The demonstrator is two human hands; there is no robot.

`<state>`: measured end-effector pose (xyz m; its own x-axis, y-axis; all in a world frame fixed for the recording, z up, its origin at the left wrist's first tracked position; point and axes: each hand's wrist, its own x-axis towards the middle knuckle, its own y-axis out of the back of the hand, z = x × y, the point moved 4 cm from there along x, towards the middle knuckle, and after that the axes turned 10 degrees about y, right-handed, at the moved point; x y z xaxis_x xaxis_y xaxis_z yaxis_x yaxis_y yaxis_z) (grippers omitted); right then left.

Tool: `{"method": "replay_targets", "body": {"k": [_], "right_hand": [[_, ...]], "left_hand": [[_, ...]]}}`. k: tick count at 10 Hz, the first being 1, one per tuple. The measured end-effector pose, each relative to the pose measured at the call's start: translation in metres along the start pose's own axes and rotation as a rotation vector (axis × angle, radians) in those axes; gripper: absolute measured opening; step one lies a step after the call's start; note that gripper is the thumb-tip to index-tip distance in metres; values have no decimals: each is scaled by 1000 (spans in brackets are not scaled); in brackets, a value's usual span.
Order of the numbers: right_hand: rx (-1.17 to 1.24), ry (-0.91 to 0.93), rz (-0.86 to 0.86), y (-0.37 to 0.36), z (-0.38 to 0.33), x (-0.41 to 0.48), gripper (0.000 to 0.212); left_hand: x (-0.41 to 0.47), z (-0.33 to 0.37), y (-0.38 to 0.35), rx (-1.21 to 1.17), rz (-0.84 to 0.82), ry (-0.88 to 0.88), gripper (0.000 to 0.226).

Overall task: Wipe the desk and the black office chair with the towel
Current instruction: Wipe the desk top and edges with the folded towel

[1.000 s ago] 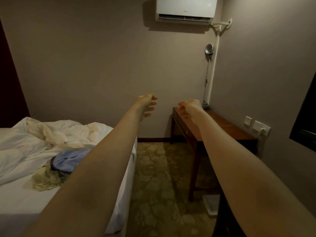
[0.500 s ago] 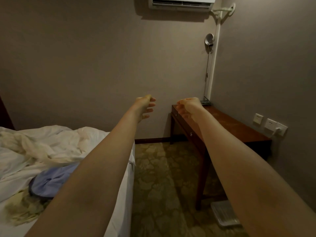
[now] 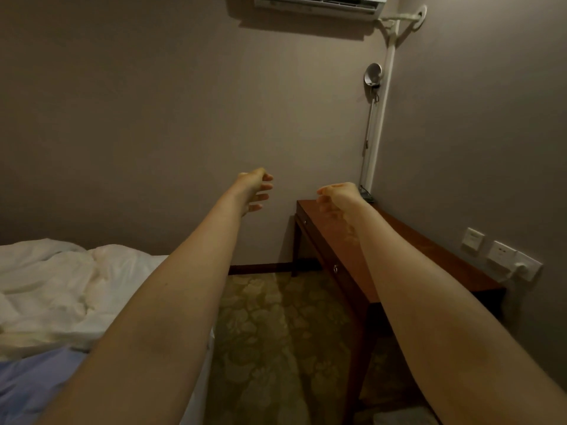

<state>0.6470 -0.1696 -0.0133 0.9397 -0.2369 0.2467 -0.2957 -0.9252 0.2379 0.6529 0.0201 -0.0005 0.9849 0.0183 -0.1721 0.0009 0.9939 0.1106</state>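
1. On the left is the bed (image 3: 61,286), with a rumpled white duvet and a blue cloth (image 3: 30,378) on it. Patterned carpet (image 3: 270,332) separates it from the wooden surface (image 3: 429,256), which runs along the right wall below the sockets (image 3: 503,256)
2. My left hand (image 3: 254,188) and right hand (image 3: 334,197) reach forward, both empty, fingers loosely curled
3. Since half a second ago the bed has slid leftward and the yellowish cloth has left the frame
4. My arms hide the bed's edge and part of the surface. The air conditioner (image 3: 319,0) is cut off at the top
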Motion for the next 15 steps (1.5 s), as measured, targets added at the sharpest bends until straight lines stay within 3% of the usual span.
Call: {"method": "replay_targets", "body": {"k": [4, 9, 12, 15], "right_hand": [[-77, -70, -52, -48, 75, 159, 18], [-36, -59, 66, -138, 99, 390, 19], [-28, -111, 104, -161, 149, 500, 26], [-30, -129, 133, -156, 198, 644, 20]], "left_hand": [[176, -11, -24, -28, -31, 84, 22], [441, 53, 13, 30, -86, 43, 22], [569, 53, -12, 43, -152, 103, 21], [707, 75, -69, 72, -192, 80, 23]]}}
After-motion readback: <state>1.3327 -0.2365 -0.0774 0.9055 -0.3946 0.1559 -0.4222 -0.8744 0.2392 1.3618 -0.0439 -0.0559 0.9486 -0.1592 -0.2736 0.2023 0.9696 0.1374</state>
